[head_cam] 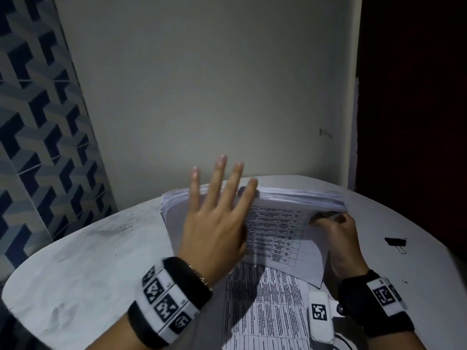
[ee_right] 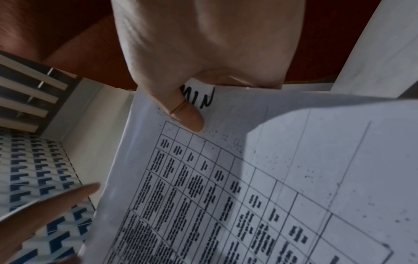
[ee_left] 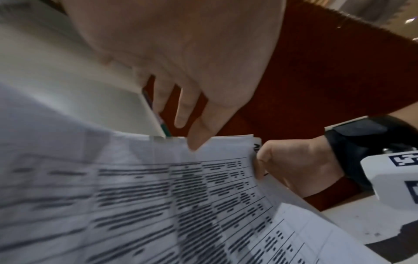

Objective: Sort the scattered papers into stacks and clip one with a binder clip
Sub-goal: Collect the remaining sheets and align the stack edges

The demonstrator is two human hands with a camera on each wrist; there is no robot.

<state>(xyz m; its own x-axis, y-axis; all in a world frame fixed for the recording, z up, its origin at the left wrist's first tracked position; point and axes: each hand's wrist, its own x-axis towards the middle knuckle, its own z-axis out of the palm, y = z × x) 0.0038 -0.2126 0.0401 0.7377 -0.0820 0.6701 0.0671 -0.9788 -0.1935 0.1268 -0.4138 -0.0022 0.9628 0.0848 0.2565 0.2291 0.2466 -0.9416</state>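
A thick stack of white papers (head_cam: 283, 223) stands tilted on the white table (head_cam: 75, 261), its printed grid sheet facing me. My right hand (head_cam: 326, 219) grips the stack's right edge, and the thumb (ee_right: 187, 114) presses on the front sheet (ee_right: 248, 178) beside some handwriting. My left hand (head_cam: 219, 198) is open with fingers spread straight over the stack's left half. One fingertip (ee_left: 196, 142) touches the top edge of the stack (ee_left: 158, 196). A black binder clip (head_cam: 395, 242) lies on the table to the right of my right hand, untouched.
More printed sheets (head_cam: 267, 311) lie flat on the table between my wrists, below the held stack. A plain wall (head_cam: 202, 97) rises just behind the table's curved far edge. Patterned tiles (head_cam: 38, 122) cover the left side.
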